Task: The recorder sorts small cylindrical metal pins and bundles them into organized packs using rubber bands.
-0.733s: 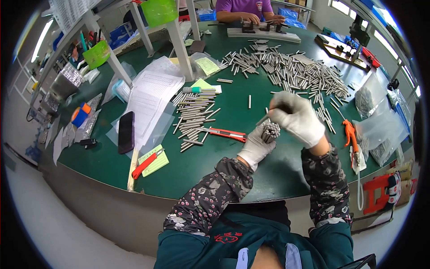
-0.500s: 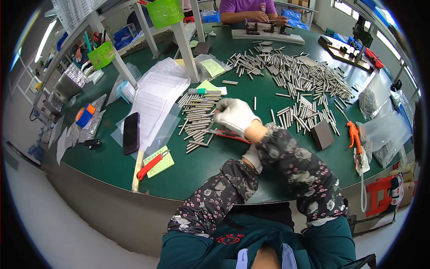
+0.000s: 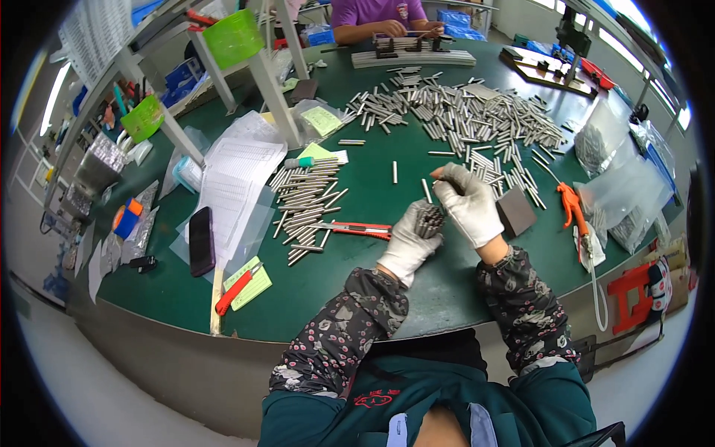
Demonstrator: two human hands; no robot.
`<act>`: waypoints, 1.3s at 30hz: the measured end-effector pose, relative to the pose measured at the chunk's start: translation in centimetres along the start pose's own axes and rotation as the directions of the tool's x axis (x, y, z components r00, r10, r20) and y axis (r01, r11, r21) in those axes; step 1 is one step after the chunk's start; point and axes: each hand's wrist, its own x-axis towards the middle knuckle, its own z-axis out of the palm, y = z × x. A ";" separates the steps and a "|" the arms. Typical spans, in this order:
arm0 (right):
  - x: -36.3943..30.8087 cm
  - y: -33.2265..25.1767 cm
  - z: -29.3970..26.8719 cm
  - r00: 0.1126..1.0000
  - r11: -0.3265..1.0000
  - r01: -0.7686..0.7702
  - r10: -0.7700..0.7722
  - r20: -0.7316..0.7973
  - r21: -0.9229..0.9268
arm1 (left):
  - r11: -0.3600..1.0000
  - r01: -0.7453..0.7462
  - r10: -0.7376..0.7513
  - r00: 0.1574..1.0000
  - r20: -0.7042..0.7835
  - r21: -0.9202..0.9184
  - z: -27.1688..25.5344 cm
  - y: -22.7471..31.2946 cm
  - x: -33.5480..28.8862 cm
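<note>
My left hand (image 3: 408,242), in a white glove, is closed around an upright bundle of metal pins (image 3: 429,221), whose ends show at the top of the fist. Just right of it and slightly higher, my gloved right hand (image 3: 471,207) has its fingers bent together; the bare fingertips point left, and whatever they grip is hidden. One loose pin (image 3: 427,191) lies by the right fingertips, another pin (image 3: 395,173) farther left. Beside my left hand lies a red utility knife (image 3: 361,229). A stacked row of pins (image 3: 309,197) is to the left, a large scattered heap (image 3: 477,115) beyond my hands.
A brown block (image 3: 515,211) and an orange air gun (image 3: 570,205) are on the right, near plastic bags (image 3: 618,205). Papers (image 3: 234,171), a phone (image 3: 201,242) and a second red knife (image 3: 237,292) lie left. Across the green table (image 3: 357,290) sits another person (image 3: 376,18).
My right hand has moved from the left row of pins to the right of my left hand. The left hand, mostly covered before, now shows with its bundle. The whole view has shifted.
</note>
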 end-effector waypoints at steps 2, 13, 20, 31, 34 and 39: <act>-1.3 3.4 -0.7 0.998 0.996 -0.060 0.061 -0.017 0.073 | 0.995 -0.009 0.011 1.000 -0.014 0.096 -0.3 -0.1 -0.1; -3.9 6.3 -0.3 0.992 0.967 -0.122 0.110 0.066 0.222 | 0.973 0.038 -0.034 0.999 -0.026 0.228 -0.9 -0.2 -0.4; -4.1 5.8 -0.2 0.994 0.973 -0.101 0.089 0.067 0.208 | 0.965 -0.007 0.010 1.000 -0.009 0.262 -1.2 -0.1 -0.6; -4.1 5.6 -0.3 0.999 0.991 -0.025 0.019 0.048 0.134 | 0.971 -0.095 0.095 0.995 0.009 0.221 -2.1 -1.3 -0.6; -4.2 5.8 -0.1 0.999 0.990 -0.011 0.006 0.038 0.137 | 0.941 -0.165 0.149 0.986 0.077 0.296 -2.5 -1.7 -0.5; -4.2 5.4 -0.2 0.999 0.990 0.013 -0.018 0.040 0.140 | 0.937 -0.178 0.160 0.984 0.083 0.301 -2.7 -1.7 -0.6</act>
